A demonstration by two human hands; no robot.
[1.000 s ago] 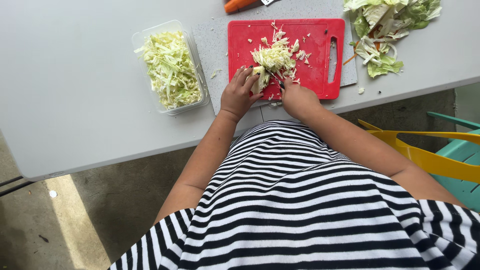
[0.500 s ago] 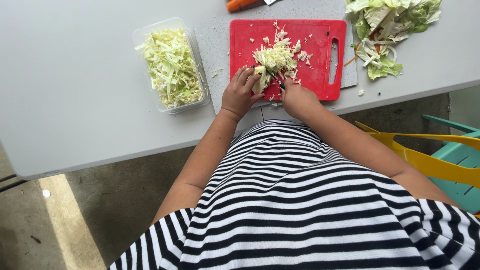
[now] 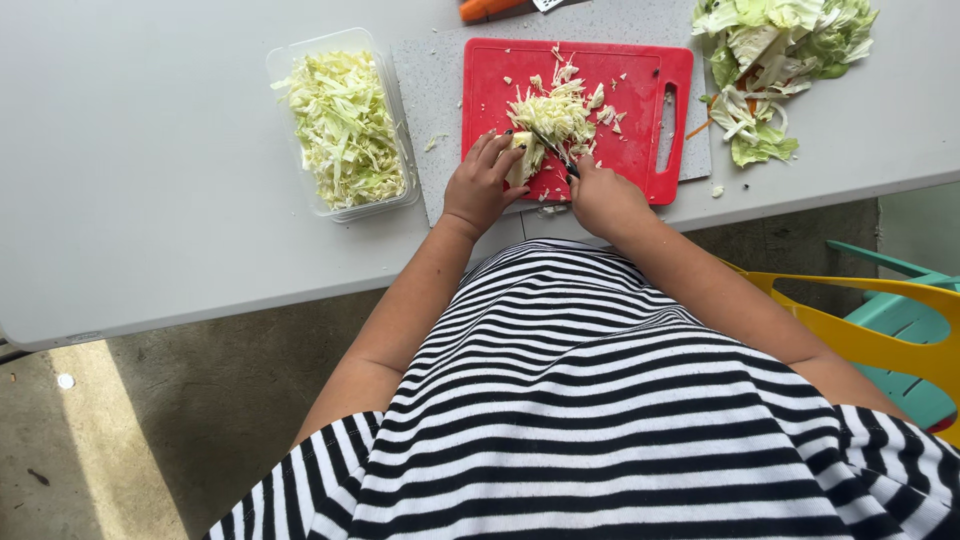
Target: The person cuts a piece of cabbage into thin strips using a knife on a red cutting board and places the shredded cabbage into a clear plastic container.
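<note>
At the near edge of the red cutting board (image 3: 610,110), the left hand (image 3: 478,188) presses curled fingers down on a small wedge of cabbage (image 3: 521,160), while the right hand (image 3: 603,198) is closed around a knife (image 3: 556,157) whose handle is almost wholly hidden in the fist and whose thin blade is hard to make out among the shreds. A heap of chopped cabbage (image 3: 556,112) lies mid-board, which rests on a grey mat (image 3: 432,100) on the table (image 3: 150,200). A clear tub of shredded cabbage (image 3: 343,125) stands left of the mat, loose leaves (image 3: 775,60) lie toward the far right corner, and an orange object (image 3: 482,8) is cut off at the far edge.
</note>
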